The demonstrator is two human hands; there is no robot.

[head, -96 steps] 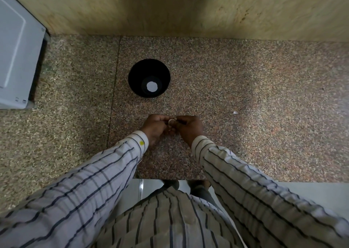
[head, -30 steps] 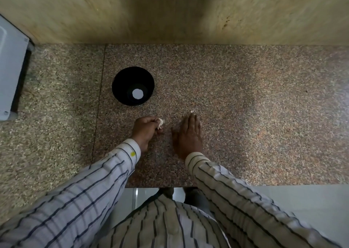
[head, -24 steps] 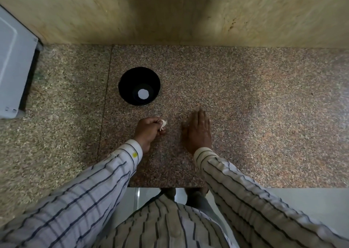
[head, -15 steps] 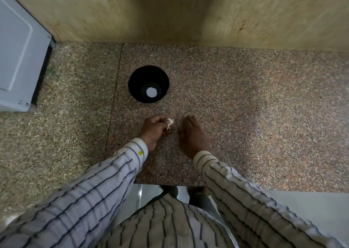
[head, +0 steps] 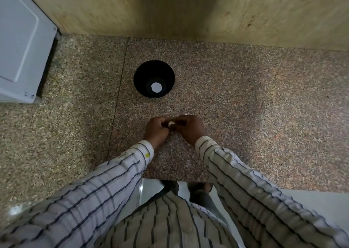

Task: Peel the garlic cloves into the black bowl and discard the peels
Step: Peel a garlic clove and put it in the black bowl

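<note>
A black bowl (head: 139,74) stands on the speckled granite counter (head: 245,106), with a white round spot at its bottom. Just in front of it my two hands meet over the counter. My left hand (head: 156,129) and my right hand (head: 189,127) both have curled fingers and pinch a small pale garlic clove (head: 171,123) between them. Most of the clove is hidden by my fingers. A tiny white bit (head: 187,114) lies on the counter just behind my right hand.
A white appliance (head: 20,45) stands at the far left of the counter. A beige stone wall (head: 188,11) rises behind the bowl. The counter's front edge runs just below my wrists, with a pale floor below.
My right hand lay flat on the counter with straight fingers; it has lifted, curled and joined my left hand on the clove. My left hand kept holding the clove.
</note>
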